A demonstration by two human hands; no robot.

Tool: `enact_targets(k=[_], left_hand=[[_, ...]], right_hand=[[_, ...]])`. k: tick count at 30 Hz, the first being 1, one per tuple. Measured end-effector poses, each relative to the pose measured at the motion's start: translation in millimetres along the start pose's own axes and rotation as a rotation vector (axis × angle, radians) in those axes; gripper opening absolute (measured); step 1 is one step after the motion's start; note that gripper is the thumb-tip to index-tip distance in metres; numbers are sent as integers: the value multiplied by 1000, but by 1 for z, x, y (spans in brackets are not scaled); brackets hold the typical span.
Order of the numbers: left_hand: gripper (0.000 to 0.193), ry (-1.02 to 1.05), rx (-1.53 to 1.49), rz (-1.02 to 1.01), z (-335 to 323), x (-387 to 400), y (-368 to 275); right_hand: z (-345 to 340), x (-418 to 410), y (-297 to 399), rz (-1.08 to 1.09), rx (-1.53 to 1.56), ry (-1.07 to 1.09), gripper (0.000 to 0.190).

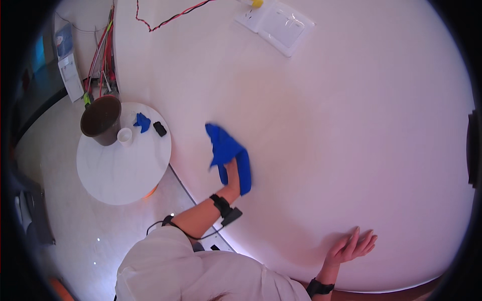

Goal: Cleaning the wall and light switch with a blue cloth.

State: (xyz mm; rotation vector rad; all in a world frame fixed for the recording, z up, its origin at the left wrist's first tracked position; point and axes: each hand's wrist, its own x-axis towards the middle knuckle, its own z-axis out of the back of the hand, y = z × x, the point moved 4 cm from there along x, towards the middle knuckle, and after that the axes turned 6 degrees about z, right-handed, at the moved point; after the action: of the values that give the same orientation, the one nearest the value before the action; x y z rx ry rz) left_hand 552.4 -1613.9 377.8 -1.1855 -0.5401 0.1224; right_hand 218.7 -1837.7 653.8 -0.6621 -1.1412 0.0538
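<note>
A blue cloth (225, 148) lies against the white wall (361, 143) in front of me, draped over the fingers of my left hand (232, 174). My left hand holds the cloth to the wall; its fingers are hidden beneath it, and one folded end hangs down beside the wrist. A black strap with a small dark device (227, 212) and a cable sits on my left forearm. Lower right, my right hand (350, 248) holds nothing, its fingers apart, close to the wall; whether it touches cannot be told. Another black strap (320, 287) circles my right wrist.
A round white table (120, 177) at left bears a brown bucket (107, 137), a white cup (125, 137), another blue cloth (142, 122) and a black object (160, 129). Long-handled poles (101, 52) and a water dispenser (70, 71) stand behind. Switches (284, 28) and red-black wire (180, 15) are above.
</note>
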Motion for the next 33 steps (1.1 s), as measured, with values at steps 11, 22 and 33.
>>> enact_targets(k=[11,22,33], left_hand=[[63,104,-23,220,28,98,77],[53,-89,-949,936,14,22,49],[54,-133,-601,50,101,201,-104]], right_hand=[[-2,0,0,-11,-9,-33,39],[-7,0,4,5,8,-44,39],[-4,2,4,14,-41,-49,42]])
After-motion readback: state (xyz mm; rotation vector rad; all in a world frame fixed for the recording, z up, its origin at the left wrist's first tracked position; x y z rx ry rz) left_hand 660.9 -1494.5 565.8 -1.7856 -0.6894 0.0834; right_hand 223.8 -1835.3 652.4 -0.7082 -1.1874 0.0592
